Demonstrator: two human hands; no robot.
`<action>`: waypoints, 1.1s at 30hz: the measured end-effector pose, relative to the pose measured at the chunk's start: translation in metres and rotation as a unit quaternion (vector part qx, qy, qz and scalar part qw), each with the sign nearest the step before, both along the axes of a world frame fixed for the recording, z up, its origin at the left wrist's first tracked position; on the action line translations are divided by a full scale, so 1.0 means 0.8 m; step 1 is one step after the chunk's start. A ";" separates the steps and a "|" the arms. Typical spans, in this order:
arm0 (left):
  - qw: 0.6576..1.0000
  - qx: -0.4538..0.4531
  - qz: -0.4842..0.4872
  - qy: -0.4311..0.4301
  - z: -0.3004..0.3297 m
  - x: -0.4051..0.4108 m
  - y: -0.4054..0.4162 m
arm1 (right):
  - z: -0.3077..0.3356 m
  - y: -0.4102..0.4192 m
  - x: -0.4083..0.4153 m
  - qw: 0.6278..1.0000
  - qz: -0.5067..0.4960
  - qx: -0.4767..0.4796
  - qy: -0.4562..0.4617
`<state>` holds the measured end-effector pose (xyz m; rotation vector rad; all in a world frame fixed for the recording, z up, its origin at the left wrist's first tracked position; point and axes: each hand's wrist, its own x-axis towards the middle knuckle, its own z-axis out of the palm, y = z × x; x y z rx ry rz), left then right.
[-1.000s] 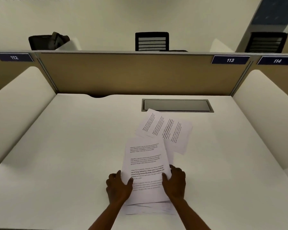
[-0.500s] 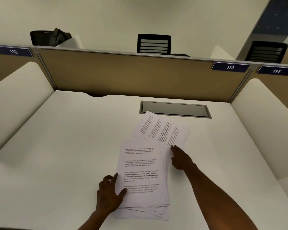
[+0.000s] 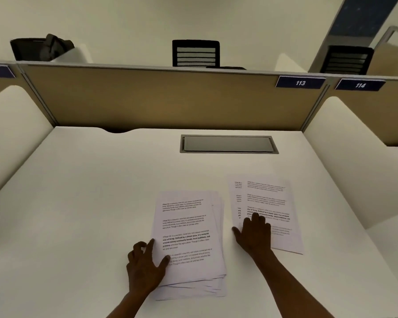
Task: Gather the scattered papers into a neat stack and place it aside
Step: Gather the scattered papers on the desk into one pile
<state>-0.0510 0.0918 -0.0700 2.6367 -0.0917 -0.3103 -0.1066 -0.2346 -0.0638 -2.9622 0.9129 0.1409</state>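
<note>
A loose stack of printed white papers lies on the white desk in front of me, its edges fanned out at the right and bottom. My left hand rests on the stack's lower left corner, thumb on the top sheet, fingers partly curled at the edge. To the right, apart from the stack, lie two overlapping printed sheets. My right hand presses flat on their lower left part, fingers spread.
A grey cable hatch is set into the desk behind the papers. A tan partition closes the back, with white side dividers left and right. Black chairs stand beyond the partition.
My right hand dragged the two loose sheets from behind the stack toward me, to the stack's right side. My left hand stayed on the stack's lower left corner.
</note>
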 end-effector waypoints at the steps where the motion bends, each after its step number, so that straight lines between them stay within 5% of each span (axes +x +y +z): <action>1: 1.000 0.000 0.005 0.000 0.000 0.001 -0.002 | -0.001 0.000 -0.004 1.000 -0.013 0.017 -0.015; 7: 1.000 -0.014 0.024 0.000 0.002 -0.002 -0.015 | 0.002 0.004 -0.023 0.996 -0.028 0.038 -0.071; 14: 0.979 -0.153 -0.026 -0.131 0.029 -0.016 -0.056 | 0.035 0.021 -0.027 0.961 -0.109 0.132 -0.219; 17: 0.964 -0.254 -0.051 -0.063 0.050 -0.022 -0.084 | 0.052 0.061 -0.029 0.914 -0.151 0.235 -0.296; 20: 0.944 -0.309 -0.063 0.101 0.078 -0.020 -0.111 | 0.062 0.108 -0.031 0.895 -0.127 0.277 -0.326; 24: 0.851 -0.415 -0.015 0.321 0.093 0.003 -0.135 | 0.061 0.155 -0.036 0.903 -0.054 0.298 -0.306; 26: 0.846 -0.418 0.024 0.330 0.092 0.016 -0.134 | 0.058 0.167 -0.036 0.906 -0.024 0.311 -0.284; 30: 0.891 -0.367 0.033 0.265 0.076 0.028 -0.116 | 0.055 0.170 -0.038 0.901 0.068 0.377 -0.202; 33: 0.848 -0.426 0.066 0.308 0.068 0.036 -0.093 | 0.057 0.158 -0.040 0.876 0.003 0.423 -0.231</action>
